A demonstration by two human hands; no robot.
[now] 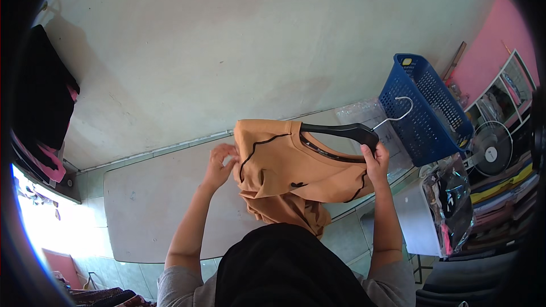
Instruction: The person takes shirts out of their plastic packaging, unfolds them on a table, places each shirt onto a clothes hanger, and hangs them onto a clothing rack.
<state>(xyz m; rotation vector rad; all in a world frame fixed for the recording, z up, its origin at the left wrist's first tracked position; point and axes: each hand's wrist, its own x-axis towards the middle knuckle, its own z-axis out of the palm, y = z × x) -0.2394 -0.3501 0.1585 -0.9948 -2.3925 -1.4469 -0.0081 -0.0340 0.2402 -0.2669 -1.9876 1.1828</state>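
A tan garment (pixel 273 166) with black piping hangs before me on a black hanger (pixel 337 129) with a metal hook. The hanger's bar shows through the neck opening, and its hook points to the upper right. My right hand (pixel 377 160) grips the hanger's neck and the collar's edge, thumb on top. At the opposite shoulder, my left hand (pixel 220 164) touches the fabric, with some fingertips hidden behind it; whether it pinches the cloth is unclear. The lower part of the garment bunches in folds towards my body.
Below the garment stretches a long pale table (pixel 162 204) beside a wall. A blue perforated basket (pixel 396 106) stands at its right end, by clear plastic (pixel 362 115). Further right are a fan (pixel 490 153), stacked clothes (pixel 503 196) and a plastic-wrapped bundle (pixel 452 204). Dark clothes (pixel 42 98) hang at left.
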